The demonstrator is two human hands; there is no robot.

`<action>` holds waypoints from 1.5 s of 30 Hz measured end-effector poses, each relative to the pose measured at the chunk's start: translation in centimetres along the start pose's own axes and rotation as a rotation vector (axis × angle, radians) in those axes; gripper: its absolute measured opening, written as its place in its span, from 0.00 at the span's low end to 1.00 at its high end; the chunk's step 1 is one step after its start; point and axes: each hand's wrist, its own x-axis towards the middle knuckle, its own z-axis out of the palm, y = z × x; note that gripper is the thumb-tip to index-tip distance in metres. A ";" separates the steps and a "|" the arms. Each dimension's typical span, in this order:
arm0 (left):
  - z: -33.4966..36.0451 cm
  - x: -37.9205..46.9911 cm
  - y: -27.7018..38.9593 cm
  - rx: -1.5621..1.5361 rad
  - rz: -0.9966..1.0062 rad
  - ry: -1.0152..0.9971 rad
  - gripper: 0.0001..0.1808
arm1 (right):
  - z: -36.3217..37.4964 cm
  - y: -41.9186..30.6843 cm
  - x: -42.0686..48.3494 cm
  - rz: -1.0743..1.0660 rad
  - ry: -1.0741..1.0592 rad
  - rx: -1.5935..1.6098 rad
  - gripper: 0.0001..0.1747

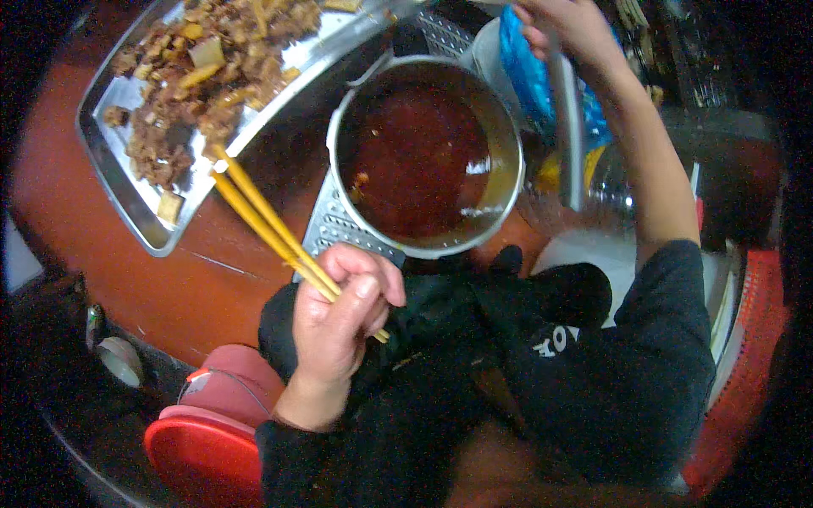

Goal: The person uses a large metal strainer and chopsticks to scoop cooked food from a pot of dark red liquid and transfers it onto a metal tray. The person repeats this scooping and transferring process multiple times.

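My left hand (pixel 346 305) grips a pair of yellow chopsticks (pixel 273 222), their tips at the near edge of the food in a metal tray (pixel 120 197). Browned meat chunks (pixel 165 140) with pale and yellow pieces lie heaped there. Right of the tray stands a round metal pot (pixel 331 146) holding dark reddish-brown liquid (pixel 413 159) with a few bits in it. My right hand (pixel 565 28) is at the top, beyond the pot, by a blue plastic bag (pixel 524 70) and a blurred grey bar (pixel 571 140); what it holds, if anything, I cannot tell.
Perforated metal (pixel 343 225) shows beside and behind the pot, above a reddish-brown surface (pixel 235 298). At lower left are a pink bucket (pixel 235 381), a red basin (pixel 203 451) and a small bowl (pixel 120 362). A red perforated basket (pixel 756 336) stands at the right.
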 end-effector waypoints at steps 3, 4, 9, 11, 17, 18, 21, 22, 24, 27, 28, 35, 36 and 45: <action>0.0 -0.5 0.1 -0.021 0.008 -0.008 0.07 | -3.1 2.4 -7.7 0.048 -0.053 -0.106 0.16; 0.1 -0.8 0.3 -0.024 0.010 0.012 0.07 | -3.6 3.8 -9.4 0.123 -0.079 -0.156 0.14; 0.2 -1.2 0.1 -0.012 0.037 -0.012 0.08 | -2.3 10.1 -13.6 -0.245 0.019 -0.599 0.14; 0.6 -1.8 0.1 -0.007 0.056 0.005 0.08 | -0.5 11.9 -12.9 -0.194 -0.030 -0.870 0.15; 0.9 -2.4 -0.1 0.023 0.055 0.006 0.09 | 4.3 15.9 -9.0 -0.171 -0.033 -1.081 0.11; 1.0 -2.6 -0.1 0.038 0.064 0.018 0.10 | 5.1 16.3 -8.0 -0.173 -0.031 -1.082 0.10; 1.0 -3.0 -0.1 0.053 0.072 0.035 0.10 | 7.4 17.3 -6.1 -0.175 -0.037 -1.069 0.08; 0.9 -3.0 -0.1 0.051 0.071 0.036 0.11 | 8.2 17.6 -5.7 -0.181 -0.047 -1.052 0.08; 0.9 -2.9 -0.1 0.063 0.074 0.026 0.11 | 9.7 18.2 -5.2 -0.200 -0.067 -1.029 0.07; 0.9 -2.7 -0.1 0.060 0.066 0.031 0.11 | 10.6 18.9 -5.1 -0.236 -0.111 -1.020 0.07; 0.8 -2.6 -0.1 0.056 0.062 0.039 0.12 | 10.6 18.9 -5.2 -0.247 -0.137 -1.022 0.07; 0.6 -1.8 0.1 0.066 0.061 0.053 0.12 | 7.0 18.1 -6.0 -0.313 -0.054 -1.076 0.07; 0.6 -1.7 0.2 0.066 0.053 0.049 0.13 | 6.5 17.9 -6.0 -0.301 -0.036 -1.096 0.07; 0.7 -1.0 0.2 0.066 0.011 0.074 0.15 | 8.4 21.8 -4.0 -0.120 -0.038 -1.074 0.08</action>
